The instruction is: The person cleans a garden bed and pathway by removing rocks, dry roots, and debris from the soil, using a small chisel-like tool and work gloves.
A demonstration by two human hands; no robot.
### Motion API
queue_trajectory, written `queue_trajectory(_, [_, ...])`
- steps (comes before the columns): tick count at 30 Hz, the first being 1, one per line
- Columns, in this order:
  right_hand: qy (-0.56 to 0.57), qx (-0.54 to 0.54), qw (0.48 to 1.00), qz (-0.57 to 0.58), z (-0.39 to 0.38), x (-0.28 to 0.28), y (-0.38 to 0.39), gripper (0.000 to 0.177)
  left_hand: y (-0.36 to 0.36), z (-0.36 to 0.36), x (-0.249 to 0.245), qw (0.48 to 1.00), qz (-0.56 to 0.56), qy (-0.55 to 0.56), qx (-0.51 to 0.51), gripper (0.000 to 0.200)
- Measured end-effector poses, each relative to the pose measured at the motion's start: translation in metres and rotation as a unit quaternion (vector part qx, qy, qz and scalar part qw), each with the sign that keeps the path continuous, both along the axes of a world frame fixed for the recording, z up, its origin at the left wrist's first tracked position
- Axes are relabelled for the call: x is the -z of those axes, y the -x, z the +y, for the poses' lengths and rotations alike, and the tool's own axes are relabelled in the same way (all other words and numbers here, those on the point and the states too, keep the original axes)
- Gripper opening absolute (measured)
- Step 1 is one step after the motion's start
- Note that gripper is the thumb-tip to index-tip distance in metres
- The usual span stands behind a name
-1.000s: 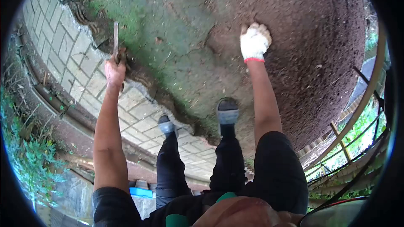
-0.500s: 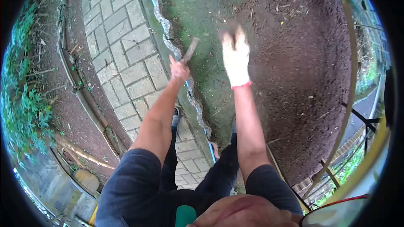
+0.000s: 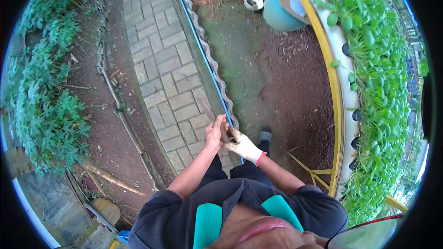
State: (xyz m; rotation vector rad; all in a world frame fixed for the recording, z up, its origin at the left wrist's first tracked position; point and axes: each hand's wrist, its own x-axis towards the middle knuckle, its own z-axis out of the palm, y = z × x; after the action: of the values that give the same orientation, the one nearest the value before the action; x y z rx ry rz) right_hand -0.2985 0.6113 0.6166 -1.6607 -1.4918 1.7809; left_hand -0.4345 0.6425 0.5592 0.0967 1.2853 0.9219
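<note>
My bare left hand (image 3: 213, 133) is in front of my body, over the edge of the paved path. Its fingers point up and inward around a short greyish-brown piece of wood (image 3: 225, 135), mostly hidden between my hands. Close beside it, my right hand (image 3: 245, 147) wears a white knitted glove with a red cuff and dirt-stained fingertips. The gloved thumb and fingers are apart, facing the wood. Just beyond both hands run a grey wavy edging strip (image 3: 213, 62) and a blue strip (image 3: 201, 49) alongside it.
Left lies the brick path (image 3: 168, 64), then soil with leafy plants (image 3: 57, 106). Dark soil (image 3: 297, 87) and my shoe (image 3: 265, 134) are at right. A curved yellow frame (image 3: 333, 69) borders seedlings (image 3: 376, 87). A teal bucket (image 3: 284, 16) and bowl (image 3: 253, 2) stand ahead.
Both hands have drawn back toward my body and come together. The gloved hand was blurred over the soil; the left hand was stretched ahead with the wood. My view has tilted up.
</note>
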Motion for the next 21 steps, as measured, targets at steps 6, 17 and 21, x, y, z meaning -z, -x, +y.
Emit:
queue_trajectory(6, [-0.205, 0.026, 0.974, -0.095, 0.073, -0.053, 0.063, 0.056, 0.041, 0.087, -0.100, 0.921, 0.231, -0.259, 0.176, 0.047])
queue_trajectory(17, [-0.135, 0.336, 0.932, -0.007, 0.261, -0.024, -0.054, 0.049, -0.066, 0.286, -0.077, 0.809, 0.284, -0.226, 0.463, 0.049])
queue_trajectory(21, [0.082, 0.470, 0.878, 0.044, 0.349, 0.095, -0.148, 0.024, -0.098, 0.350, -0.009, 0.827, 0.312, -0.170, 0.436, 0.046])
